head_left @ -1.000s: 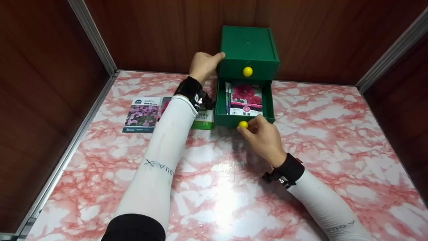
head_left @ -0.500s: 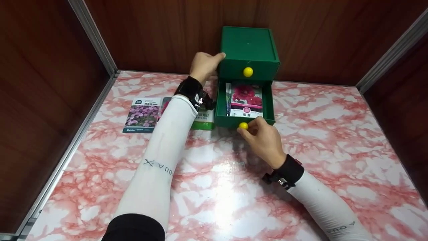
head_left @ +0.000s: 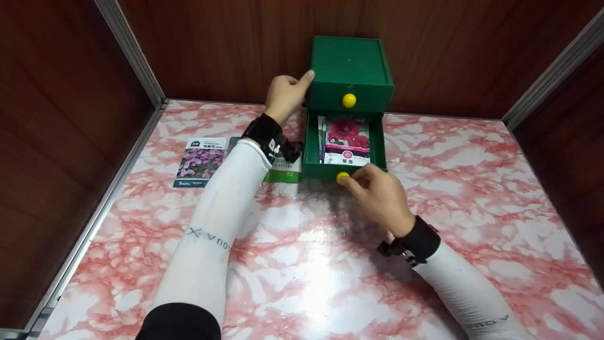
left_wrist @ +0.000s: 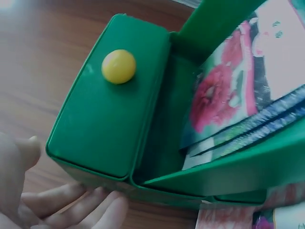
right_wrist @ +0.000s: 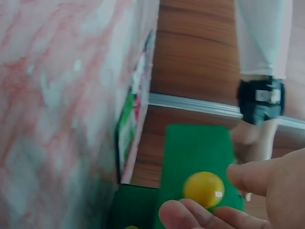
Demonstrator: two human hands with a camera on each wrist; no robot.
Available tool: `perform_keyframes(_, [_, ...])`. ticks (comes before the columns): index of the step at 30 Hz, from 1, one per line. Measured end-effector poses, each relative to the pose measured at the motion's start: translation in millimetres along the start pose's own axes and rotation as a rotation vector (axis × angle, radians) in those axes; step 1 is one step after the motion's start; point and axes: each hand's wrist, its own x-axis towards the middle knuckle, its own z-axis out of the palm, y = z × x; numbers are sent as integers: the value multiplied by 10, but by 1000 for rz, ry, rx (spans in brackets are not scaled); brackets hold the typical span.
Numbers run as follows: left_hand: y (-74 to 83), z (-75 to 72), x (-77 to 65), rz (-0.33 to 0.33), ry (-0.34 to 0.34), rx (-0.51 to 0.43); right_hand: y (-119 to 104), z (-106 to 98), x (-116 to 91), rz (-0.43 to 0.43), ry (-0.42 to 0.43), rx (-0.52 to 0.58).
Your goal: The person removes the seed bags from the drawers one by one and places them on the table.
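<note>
A green two-drawer box (head_left: 349, 59) stands at the back, its upper drawer closed. Its lower drawer (head_left: 321, 172) is pulled out, holding several flower-picture packets (head_left: 348, 134). My right hand (head_left: 384, 196) is at the lower drawer's yellow knob (head_left: 341, 177). In the head view its thumb tip overlaps the knob; in the right wrist view thumb and fingers are spread with nothing gripped. My left hand (head_left: 285, 94) is beside the box's upper left edge. In the left wrist view its thumb is lifted off the box and its loosely bent fingers lie along the side.
A purple-flower packet (head_left: 200, 163) lies left of the box on the marbled table (head_left: 292, 236). A green-bottomed packet (head_left: 284, 175) is partly covered by the left wrist strap. Brown wood-grain panels (head_left: 226, 47) rise behind and at both sides.
My right hand has shifted slightly right and its fingers have loosened from the knob. My left thumb has lifted at the box's edge, and the left forearm has moved left. The drawer stays out.
</note>
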Motion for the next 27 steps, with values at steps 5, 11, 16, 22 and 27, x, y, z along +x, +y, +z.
perform_keyframes(5, [-14, -5, -97, 106, 64, 196, -29, -242, 85, -23, 54, 12])
perform_keyframes(11, [71, -19, -339, 107, -91, 233, -54, -493, 363, 36, 42, -35])
perform_keyframes(16, [74, 81, -519, 172, -227, 332, -72, -527, 608, 53, -45, -118])
perform_keyframes(22, [28, 278, -638, 252, -342, 458, -107, -440, 839, 96, -209, -230])
perform_keyframes(27, [47, 431, -708, 265, -385, 627, -129, -348, 926, -9, -306, -360])
